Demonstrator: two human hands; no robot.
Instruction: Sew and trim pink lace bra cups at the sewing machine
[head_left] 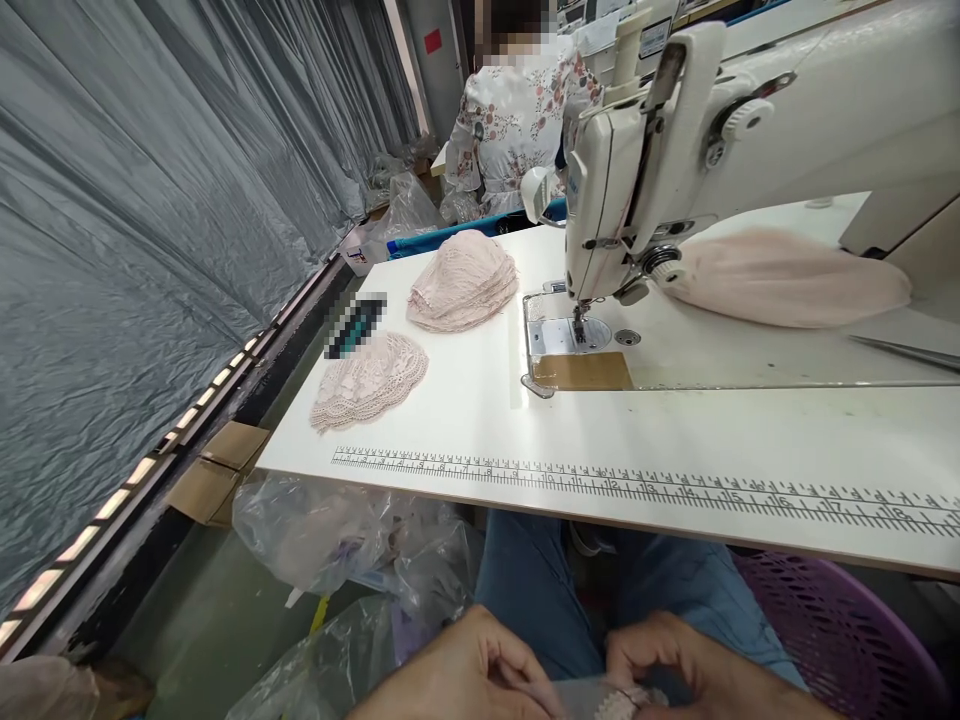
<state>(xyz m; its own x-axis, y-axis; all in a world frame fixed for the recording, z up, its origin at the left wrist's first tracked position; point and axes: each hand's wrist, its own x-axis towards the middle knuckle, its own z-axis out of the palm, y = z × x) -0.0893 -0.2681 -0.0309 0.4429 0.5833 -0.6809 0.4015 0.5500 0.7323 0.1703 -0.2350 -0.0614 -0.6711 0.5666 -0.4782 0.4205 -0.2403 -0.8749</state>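
Observation:
Low in the view, above my lap, my left hand (pixel 499 665) has its fingers curled and pressed together. At its fingertips is the edge of a thin, see-through material (pixel 581 692); whether that is fabric or plastic I cannot tell. My right hand (pixel 667 655) pinches a small piece of pale lace (pixel 621 703) with a scalloped edge, partly cut off by the frame. On the table above the hands lie a stack of pale pink lace pieces (pixel 371 380) and a stack of pink cup-shaped fabric pieces (pixel 463 280).
A white sewing machine (pixel 615 200) stands on the white table (pixel 450 425), which has a printed ruler along its front edge. Pink sheer fabric (pixel 787 277) and metal tweezers (pixel 907 352) lie right. Below are plastic bags (pixel 337 530) and a purple basket (pixel 840 630). A person (pixel 521 120) sits ahead.

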